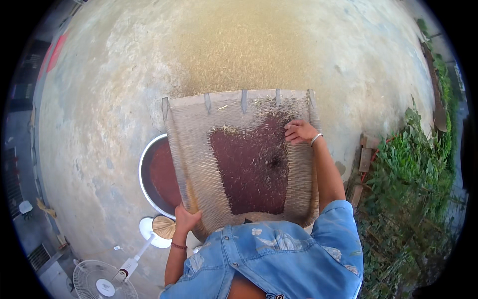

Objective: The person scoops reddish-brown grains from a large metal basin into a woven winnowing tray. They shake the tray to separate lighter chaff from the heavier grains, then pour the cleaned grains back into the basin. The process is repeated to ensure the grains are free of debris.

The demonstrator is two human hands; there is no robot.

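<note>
A woven winnowing basket [193, 154] spreads out in front of my body, its flat far lip bound with several dark strips. Dark reddish-brown small seeds or grains [249, 172] lie in its middle, with pale straw bits [226, 130] scattered over them, thickest along the far edge. My left hand [187, 218] is closed around the basket's near left rim. Over the right far part of the seeds is my right hand [299, 132], its fingers curled together near the straw; whatever they hold, if anything, is too small to make out.
Left of the basket, partly under it, stands a metal basin [144, 169] with similar reddish seeds. Nearby are a standing fan [104, 281] and a pleated hand fan [163, 226]. Chaff [239, 50] covers the concrete ahead. Bricks [366, 154] and green plants [408, 174] border the right.
</note>
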